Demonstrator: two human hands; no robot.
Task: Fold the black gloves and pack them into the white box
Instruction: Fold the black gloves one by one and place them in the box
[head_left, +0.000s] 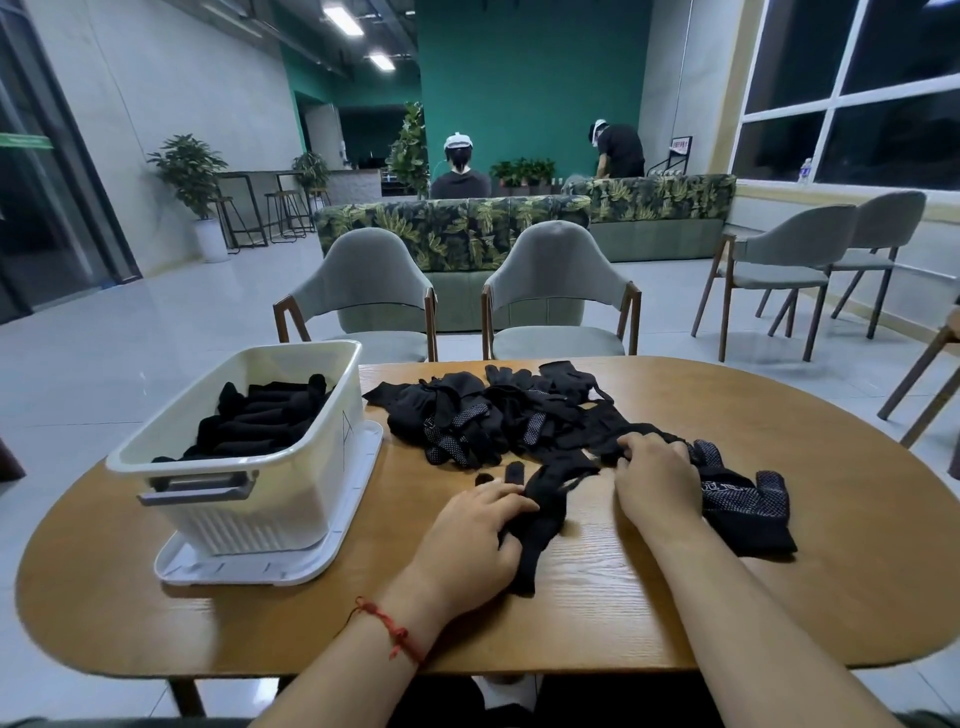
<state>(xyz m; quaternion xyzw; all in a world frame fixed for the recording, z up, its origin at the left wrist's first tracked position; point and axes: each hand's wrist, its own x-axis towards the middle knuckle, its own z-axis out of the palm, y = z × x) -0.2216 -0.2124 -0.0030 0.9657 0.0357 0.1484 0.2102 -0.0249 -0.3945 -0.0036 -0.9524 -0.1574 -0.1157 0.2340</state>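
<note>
the black knit glove (545, 501) lies by the oval wooden table's (675, 613) near edge. left hand (470, 540) fingers clamp its middle; right hand (657, 483) fingers pinch its far end. soft, light and floppy, it is probably best held at the cuff and tips.

1. An oval wooden table (675, 597) stands on a pale, glossy tiled floor (130, 338).
2. Two grey padded chairs (363, 280) with wooden frames face its far side; another pair stands at the right near the window (857, 93).
3. Behind them runs a sofa (452, 228) in green leaf print.
4. The far wall (519, 78) is teal, the left wall (156, 78) grey.
5. The big white-framed window shows dark outside.
6. Strip lights (343, 21) glow on the ceiling (441, 15).
7. Potted plants (189, 171) and bar stools (285, 213) stand at the left.
</note>
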